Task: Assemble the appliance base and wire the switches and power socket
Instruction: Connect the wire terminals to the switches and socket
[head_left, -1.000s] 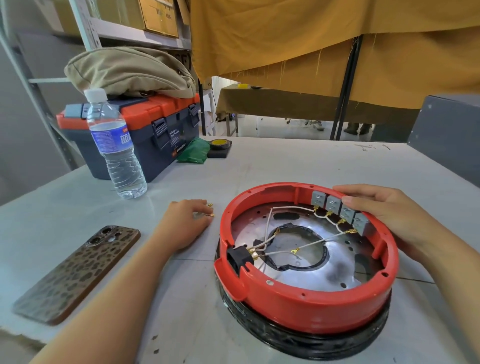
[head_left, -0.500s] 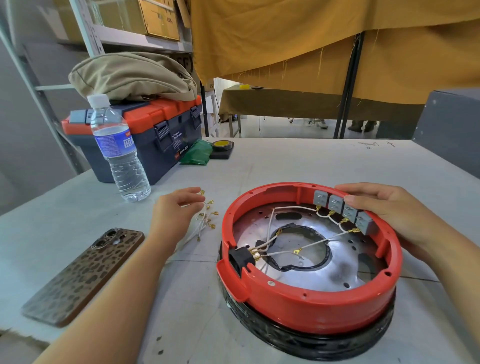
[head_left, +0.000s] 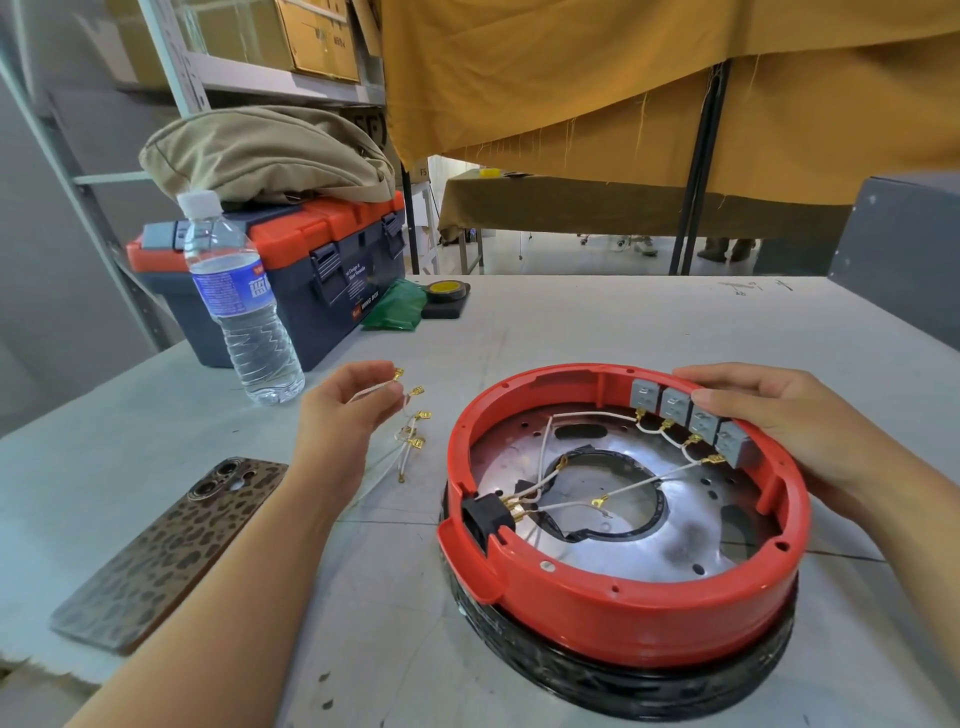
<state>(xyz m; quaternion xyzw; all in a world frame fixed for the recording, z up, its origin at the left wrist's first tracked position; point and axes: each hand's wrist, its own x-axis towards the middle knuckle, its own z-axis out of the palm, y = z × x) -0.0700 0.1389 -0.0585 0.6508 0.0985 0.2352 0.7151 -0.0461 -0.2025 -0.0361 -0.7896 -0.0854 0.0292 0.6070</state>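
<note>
The red plastic base ring (head_left: 623, 587) is sitting on a black round part (head_left: 618, 691) at about five o'clock on the grey table (head_left: 571, 322), with a shiny metal plate (head_left: 670, 540) forming its floor. Four grey switches (head_left: 691, 415) are lining the ring's wall at roughly one o'clock, and a black power socket (head_left: 480, 517) is occupying a notch at nine o'clock; white wires (head_left: 543, 457) with brass terminals are running between them.

The right hand (head_left: 779, 421) is resting on the rim over the switches, its fingers lying nearly straight along them and steadying the ring rather than wrapping anything. The left hand (head_left: 345, 410), off the ring at its ten o'clock, is pinching one lead of a loose wire bundle (head_left: 410, 431) between thumb and fingertips, the rest of the bundle dangling toward the table.

These leads are looking thin, light and limp, so they will probably be flopping and tangling; holding one just behind its brass spade terminal should be giving the control needed to push it onto a switch tab. The terminals seem small and bendable, so a straight push is likely safer than a twist. The ring looks rigid and light, liable to slide, hence the bracing hand.

A water bottle (head_left: 241, 306), toolbox (head_left: 280, 275) and phone (head_left: 171, 551) are lying to the left.
</note>
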